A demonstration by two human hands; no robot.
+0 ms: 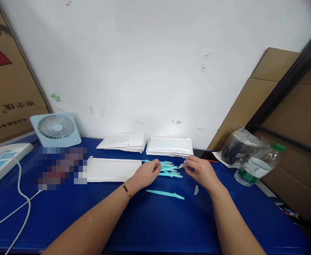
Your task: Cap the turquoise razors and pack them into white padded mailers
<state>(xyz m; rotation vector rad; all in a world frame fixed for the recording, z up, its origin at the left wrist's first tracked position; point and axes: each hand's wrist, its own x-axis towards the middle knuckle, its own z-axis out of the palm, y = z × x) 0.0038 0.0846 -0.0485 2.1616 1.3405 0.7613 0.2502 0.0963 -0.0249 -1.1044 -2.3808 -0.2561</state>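
My left hand [147,174], with a bracelet at the wrist and a ring, is closed on the handle of a turquoise eyebrow razor [169,169]. Facing it, my right hand [201,171] pinches a small translucent blade cap [181,165] at the razor's tip; whether the two touch is hard to tell. Behind and below the held razor lies a pile of similar razors [171,174]. One separate eyebrow razor [165,194] rests nearer to me on the blue table [171,226]. A loose translucent cap [196,190] lies below my right hand.
A white padded envelope [110,170] lies left of my left hand. Two stacks of envelopes [122,141] [169,145] sit by the wall. A fan [56,129], a power strip [1,163] and cables are leftward. A bottle [258,166] and a bagged dark object [236,147] stand right.
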